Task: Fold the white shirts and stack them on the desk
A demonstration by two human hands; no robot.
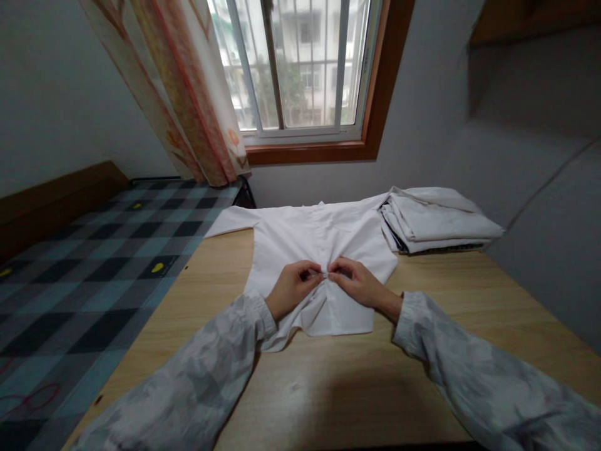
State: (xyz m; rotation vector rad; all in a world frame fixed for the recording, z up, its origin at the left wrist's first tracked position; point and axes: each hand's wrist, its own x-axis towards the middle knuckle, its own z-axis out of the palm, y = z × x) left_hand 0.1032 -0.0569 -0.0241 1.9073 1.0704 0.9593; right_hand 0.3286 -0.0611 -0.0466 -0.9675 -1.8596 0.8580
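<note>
A white shirt [291, 241] lies spread on the wooden table, with one sleeve stretched out to the left and its hem towards me. At its front, on the middle line, my left hand [295, 283] pinches the cloth between thumb and fingers. Facing it, my right hand [357, 282] pinches the same spot from the other side, the fingertips of both hands almost touching. Creases fan out from this gathered point. Whether a button sits between the fingertips is too small to tell.
Folded white clothes [436, 219] are stacked at the table's back right. The wooden table [291, 401] borders a bed with a checked cover [107, 275] on the left. Behind stand a curtain [188, 94] and a barred window [305, 75]. A shelf [530, 22] hangs at upper right.
</note>
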